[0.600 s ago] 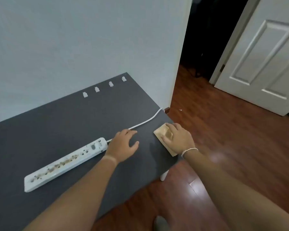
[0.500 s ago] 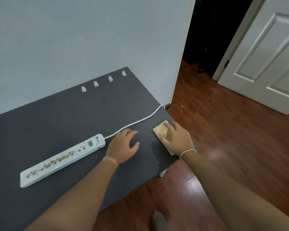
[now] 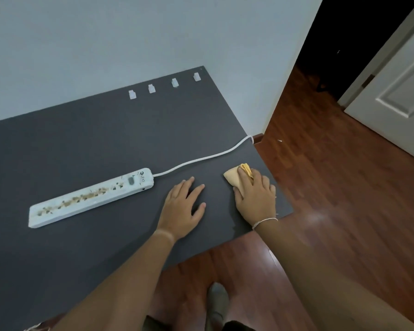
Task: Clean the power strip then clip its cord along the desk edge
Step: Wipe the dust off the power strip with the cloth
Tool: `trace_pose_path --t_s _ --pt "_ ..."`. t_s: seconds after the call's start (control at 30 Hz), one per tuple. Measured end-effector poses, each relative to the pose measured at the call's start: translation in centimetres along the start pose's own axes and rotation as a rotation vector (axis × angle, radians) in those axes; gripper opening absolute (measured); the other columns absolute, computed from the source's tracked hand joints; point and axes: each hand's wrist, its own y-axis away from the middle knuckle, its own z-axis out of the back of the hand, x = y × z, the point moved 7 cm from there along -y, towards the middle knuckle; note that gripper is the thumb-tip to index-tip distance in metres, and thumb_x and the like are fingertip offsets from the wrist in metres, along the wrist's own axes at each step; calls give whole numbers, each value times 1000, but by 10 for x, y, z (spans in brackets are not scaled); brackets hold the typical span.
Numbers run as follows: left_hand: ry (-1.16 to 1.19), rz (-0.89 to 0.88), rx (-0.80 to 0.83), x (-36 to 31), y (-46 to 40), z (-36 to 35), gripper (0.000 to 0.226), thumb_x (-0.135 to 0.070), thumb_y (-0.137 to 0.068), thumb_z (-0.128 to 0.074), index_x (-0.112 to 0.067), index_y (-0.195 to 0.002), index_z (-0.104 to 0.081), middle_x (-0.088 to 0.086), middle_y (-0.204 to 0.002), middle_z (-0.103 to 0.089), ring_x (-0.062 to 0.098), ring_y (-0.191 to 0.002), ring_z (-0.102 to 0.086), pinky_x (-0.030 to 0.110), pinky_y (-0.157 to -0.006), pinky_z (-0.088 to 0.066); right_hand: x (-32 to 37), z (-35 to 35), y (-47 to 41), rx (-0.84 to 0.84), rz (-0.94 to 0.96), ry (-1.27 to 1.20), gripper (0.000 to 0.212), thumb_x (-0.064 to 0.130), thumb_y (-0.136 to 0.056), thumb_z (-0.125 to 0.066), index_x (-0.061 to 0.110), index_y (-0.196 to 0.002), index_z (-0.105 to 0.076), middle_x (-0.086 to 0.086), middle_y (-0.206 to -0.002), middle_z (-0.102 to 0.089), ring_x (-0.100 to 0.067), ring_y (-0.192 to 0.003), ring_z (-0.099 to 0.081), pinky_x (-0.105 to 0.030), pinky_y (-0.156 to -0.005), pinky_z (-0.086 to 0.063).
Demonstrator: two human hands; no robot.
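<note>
A long white power strip (image 3: pixel 89 198) lies on the dark grey desk (image 3: pixel 81 144), its top speckled with brown crumbs. Its white cord (image 3: pixel 201 160) runs right and drops over the desk's right edge. My left hand (image 3: pixel 183 207) rests flat on the desk, fingers apart, just right of the strip and holding nothing. My right hand (image 3: pixel 256 197) presses down on a folded yellow cloth (image 3: pixel 233 175) near the desk's right front corner, its fingers curling around the cloth's edge. Several white cable clips (image 3: pixel 163 86) stand in a row along the desk's back edge.
A pale wall rises behind the desk. Red-brown wood floor (image 3: pixel 332 211) lies to the right and in front, with a white door (image 3: pixel 397 91) and a dark doorway beyond. My foot (image 3: pixel 216 299) shows below the desk's front edge.
The view has tilted down and shifted. My right hand has bunched the cloth, lifting a fold at its far end. My left hand stays flat on the desk.
</note>
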Motion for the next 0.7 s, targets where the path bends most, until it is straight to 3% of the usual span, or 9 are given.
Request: trace_pose_path --t_s 0.1,0.27,0.53,0.7 --pt "-4 -8 8 4 3 -3 58 -48 -87 -24 -26 -138 -39 3 -152 -32 24 -141 -26 32 -116 -10 9 -1 -1 -22 33 -49 44 17 -79 -67 11 -121 -56 -21 -113 -59 -40 -84 -55 -44 -66 -47" --pt "3 13 1 19 21 0 54 -45 -89 -26 -25 -138 -39 4 -152 -32 24 -141 -27 35 -117 -16 26 -5 -2 -15 107 -146 40 12 -81 -61 10 -121 -57 -23 -108 -60 -40 -78 -55 -45 -62 -49" --pt "31 156 -81 66 69 28 57 -47 -87 -24 -26 -139 -37 2 -152 -30 23 -142 -24 32 -116 -15 112 -20 13 120 379 -407 42 17 -87 -54 13 -129 -51 -16 -114 -59 -34 -88 -55 -44 -77 -48" --pt "34 245 -182 113 104 59 54 -45 -89 -30 -26 -139 -35 2 -152 -30 22 -141 -25 36 -117 -20 176 -25 30 148 477 -485 44 12 -87 -59 13 -131 -49 -15 -119 -57 -31 -93 -53 -42 -82 -48"
